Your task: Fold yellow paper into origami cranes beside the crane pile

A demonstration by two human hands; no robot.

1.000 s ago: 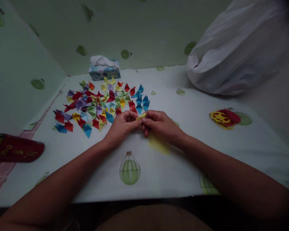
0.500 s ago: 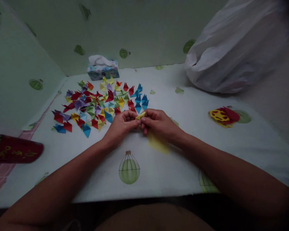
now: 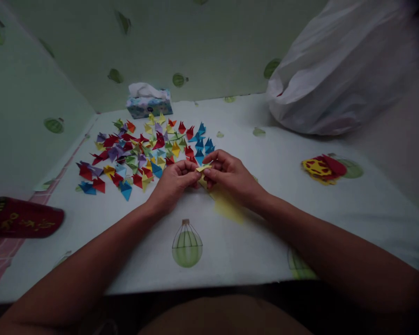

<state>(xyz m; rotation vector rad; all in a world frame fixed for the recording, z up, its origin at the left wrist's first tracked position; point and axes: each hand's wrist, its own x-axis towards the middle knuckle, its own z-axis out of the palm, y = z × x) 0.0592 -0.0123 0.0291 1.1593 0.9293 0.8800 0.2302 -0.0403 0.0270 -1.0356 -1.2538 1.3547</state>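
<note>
head view: the left hand (image 3: 172,184) pinches a small folded yellow paper (image 3: 204,168) between thumb and fingers, just above the table (image 3: 251,256). the right hand (image 3: 232,179) has its thumb at the paper's other end, index finger arched; whether it grips, i cannot tell. a yellow sheet (image 3: 228,209) lies partly under the right hand. beyond the left hand spread many coloured paper shapes (image 3: 158,139), near a tissue box (image 3: 150,109).
</note>
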